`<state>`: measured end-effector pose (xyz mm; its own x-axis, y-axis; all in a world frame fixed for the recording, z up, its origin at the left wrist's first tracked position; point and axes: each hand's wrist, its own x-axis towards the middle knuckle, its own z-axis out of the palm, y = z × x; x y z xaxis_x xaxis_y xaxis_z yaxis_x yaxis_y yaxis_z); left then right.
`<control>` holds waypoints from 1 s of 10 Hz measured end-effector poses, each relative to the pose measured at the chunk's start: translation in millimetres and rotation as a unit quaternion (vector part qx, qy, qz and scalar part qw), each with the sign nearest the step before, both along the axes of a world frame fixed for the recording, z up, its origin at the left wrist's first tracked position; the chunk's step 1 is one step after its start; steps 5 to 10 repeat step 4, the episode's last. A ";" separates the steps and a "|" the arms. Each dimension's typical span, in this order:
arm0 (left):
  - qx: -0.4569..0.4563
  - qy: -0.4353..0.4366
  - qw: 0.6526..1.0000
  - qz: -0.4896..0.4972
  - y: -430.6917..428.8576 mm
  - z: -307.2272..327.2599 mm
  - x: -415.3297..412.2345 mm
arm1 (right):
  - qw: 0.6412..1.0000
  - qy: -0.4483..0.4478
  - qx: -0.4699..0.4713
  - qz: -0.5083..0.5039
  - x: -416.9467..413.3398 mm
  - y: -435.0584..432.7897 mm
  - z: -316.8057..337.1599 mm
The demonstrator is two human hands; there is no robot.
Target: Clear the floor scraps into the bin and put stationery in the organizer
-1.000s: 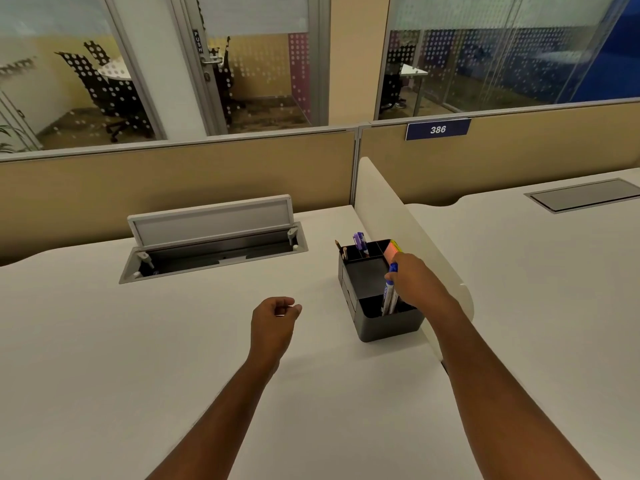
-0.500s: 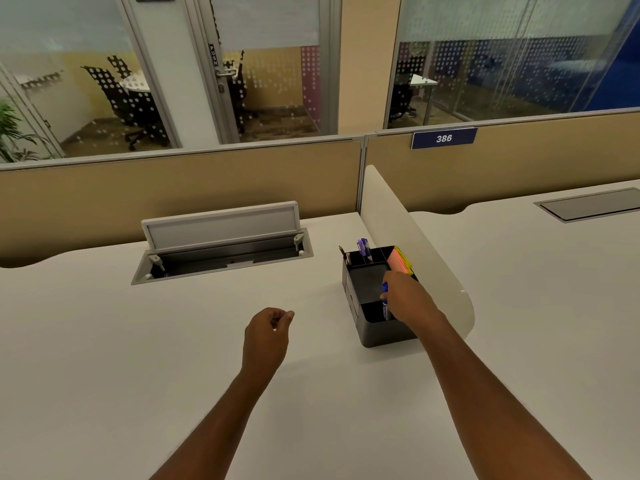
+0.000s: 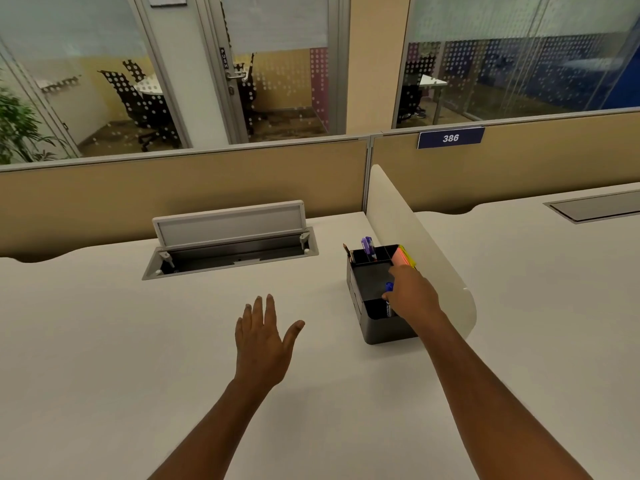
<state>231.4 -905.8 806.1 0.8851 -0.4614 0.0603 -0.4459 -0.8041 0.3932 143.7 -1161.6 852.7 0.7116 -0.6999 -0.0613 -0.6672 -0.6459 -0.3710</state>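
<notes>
A black desk organizer [image 3: 384,329] stands on the white desk [image 3: 138,358], against the low white divider. Its back compartments hold a purple pen [image 3: 367,247], a pencil [image 3: 347,252] and pink and yellow sticky notes [image 3: 403,256]. My right hand [image 3: 414,296] hovers over the organizer's front compartment. Its thumb and fingers are still around a blue-capped marker [image 3: 388,301] that stands in that compartment, and the index finger points forward. My left hand [image 3: 265,336] floats above the desk to the left of the organizer, fingers spread and holding nothing.
An open grey cable hatch [image 3: 230,251] is set into the desk behind my left hand. A beige partition [image 3: 180,199] runs along the back. A low white divider [image 3: 429,244] separates this desk from the neighbouring desk [image 3: 554,289] on the right.
My right hand has lowered the marker into the organizer's front compartment and its index finger has lifted. My left hand went from a loose fist to spread fingers.
</notes>
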 end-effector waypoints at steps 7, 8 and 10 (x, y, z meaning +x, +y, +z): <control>-0.019 -0.024 0.999 -0.017 39.6 17.6 13.6 | 0.985 -0.165 -0.043 0.013 10.0 57.4 24.3; -0.019 -0.024 0.999 -0.017 39.6 17.6 13.6 | 0.985 -0.165 -0.043 0.013 10.0 57.4 24.3; -0.019 -0.024 0.999 -0.017 39.6 17.6 13.6 | 0.985 -0.165 -0.043 0.013 10.0 57.4 24.3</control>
